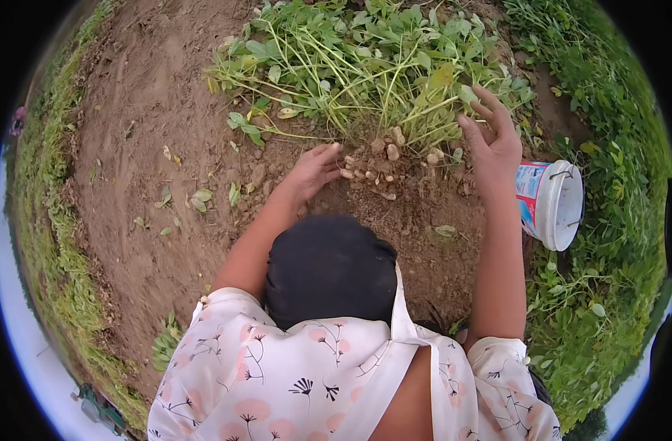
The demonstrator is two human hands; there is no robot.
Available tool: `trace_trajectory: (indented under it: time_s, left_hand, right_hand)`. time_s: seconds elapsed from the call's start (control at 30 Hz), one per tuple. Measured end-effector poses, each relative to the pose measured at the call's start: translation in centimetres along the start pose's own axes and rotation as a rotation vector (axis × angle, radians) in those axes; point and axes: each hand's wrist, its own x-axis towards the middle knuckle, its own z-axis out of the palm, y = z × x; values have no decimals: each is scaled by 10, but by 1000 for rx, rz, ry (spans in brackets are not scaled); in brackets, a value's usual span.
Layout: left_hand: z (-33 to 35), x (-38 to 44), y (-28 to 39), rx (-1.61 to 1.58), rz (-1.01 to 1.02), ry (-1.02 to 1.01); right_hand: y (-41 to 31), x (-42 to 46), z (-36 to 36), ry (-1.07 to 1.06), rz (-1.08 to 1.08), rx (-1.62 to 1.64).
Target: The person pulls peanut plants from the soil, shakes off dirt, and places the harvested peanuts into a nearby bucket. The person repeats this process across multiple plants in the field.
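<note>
Uprooted peanut plants (363, 71) lie in a leafy heap on the soil, their stems converging towards me. At the near end of the stems hang pale peanut pods (392, 152), with soil among the roots. My left hand (316, 170) is just left of the pods, its fingers extended towards them and apparently holding nothing. To the right of the root clump, my right hand (495, 140) is raised with thumb and fingers apart, close to the leaves and empty.
A white plastic bucket (551, 204) with a printed label lies tipped on its side beyond my right forearm, its mouth facing right. Green plants (595, 308) grow along the right side. Bare soil (143, 138) with scattered leaves stretches left to another green row (49, 209).
</note>
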Motion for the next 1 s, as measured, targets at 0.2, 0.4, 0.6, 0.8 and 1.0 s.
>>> trace_trajectory:
  time_s: [0.2,0.4,0.6,0.8,1.0]
  left_hand:
    - [21,18,-2,439,-87,-172]
    - [31,-7,40,212,34,-153]
    - [29,-15,18,-264,-97,-377]
    - [52,-10,19,433,-197,-182]
    - [39,-1,-6,320,-133,-92]
  right_hand:
    - [111,-60,50,-309,501,-130]
    - [71,-40,79,-361,330,2]
    - [39,-21,23,-396,344,132]
    - [129,-63,43,-402,517,-32]
    - [131,-97,56,272,676,429]
